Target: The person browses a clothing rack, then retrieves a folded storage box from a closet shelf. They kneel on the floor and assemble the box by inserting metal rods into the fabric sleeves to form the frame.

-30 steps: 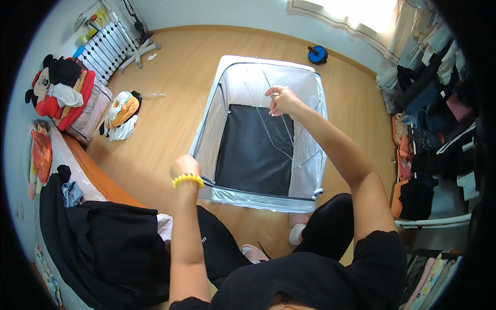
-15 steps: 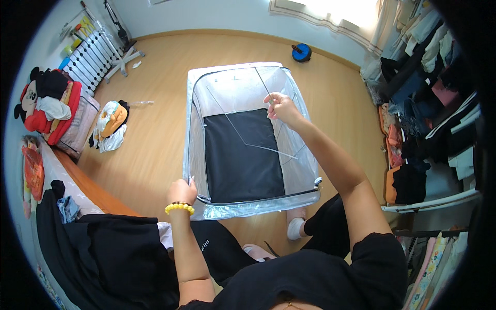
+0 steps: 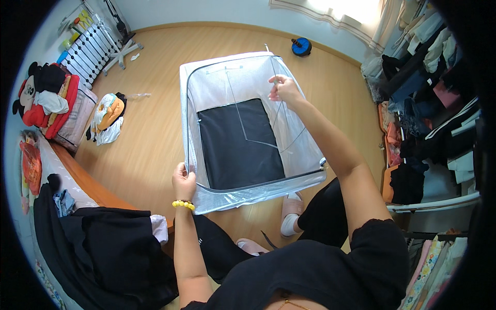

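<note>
A large storage box (image 3: 248, 195) of pale translucent fabric stands open on the floor before me, with a dark zip edge round its top and a black base panel (image 3: 240, 147) inside. My left hand (image 3: 184, 181), wearing a yellow bead bracelet, is closed on the box's near left edge. Over the far right part of the box, my right hand (image 3: 285, 90) pinches a thin metal rod. A bent stretch of thin metal rod (image 3: 237, 107) crosses the box's inside; whether it is the same piece I cannot tell.
A blue-and-black ab wheel (image 3: 301, 47) lies by the far wall. Clothes (image 3: 109, 118) are heaped on the floor at left, near a stuffed red bag pile (image 3: 51, 103). Hanging garments (image 3: 413, 113) line the right side. Black cloth (image 3: 113, 248) lies at near left.
The box has turned slightly and its far edge has shifted up and left. The rod inside has swung to a new angle. My right hand has moved slightly up, and its fingers have shifted.
</note>
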A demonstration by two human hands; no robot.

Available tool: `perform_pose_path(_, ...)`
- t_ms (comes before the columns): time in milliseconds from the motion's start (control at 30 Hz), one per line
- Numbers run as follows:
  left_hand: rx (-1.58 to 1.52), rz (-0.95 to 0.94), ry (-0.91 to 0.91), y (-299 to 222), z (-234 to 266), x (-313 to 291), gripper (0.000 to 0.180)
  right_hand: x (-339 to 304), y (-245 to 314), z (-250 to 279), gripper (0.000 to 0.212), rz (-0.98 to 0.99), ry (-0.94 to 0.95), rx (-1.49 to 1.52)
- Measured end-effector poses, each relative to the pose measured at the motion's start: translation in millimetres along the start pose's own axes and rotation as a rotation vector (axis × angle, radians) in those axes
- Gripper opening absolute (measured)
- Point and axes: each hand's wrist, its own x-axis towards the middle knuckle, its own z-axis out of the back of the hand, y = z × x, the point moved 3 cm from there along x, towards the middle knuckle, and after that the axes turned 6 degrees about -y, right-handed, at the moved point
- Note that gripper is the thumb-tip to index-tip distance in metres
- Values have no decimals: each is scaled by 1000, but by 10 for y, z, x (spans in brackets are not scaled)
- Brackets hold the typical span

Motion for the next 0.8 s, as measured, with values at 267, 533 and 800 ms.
perform_pose_path(267, 7, -153, -385, 1, -1684, -653, 13, 44, 468, 93, 42, 221, 110, -140)
perform_pose_path(533, 24, 116, -158, -445, -3183, -1486, 56, 115, 455, 148, 20, 317, -6, -169)
perform_pose_path(800, 63, 177, 74, -645, -3182, -969, 50, 294, 137, 294, 20, 505, -94, -187)
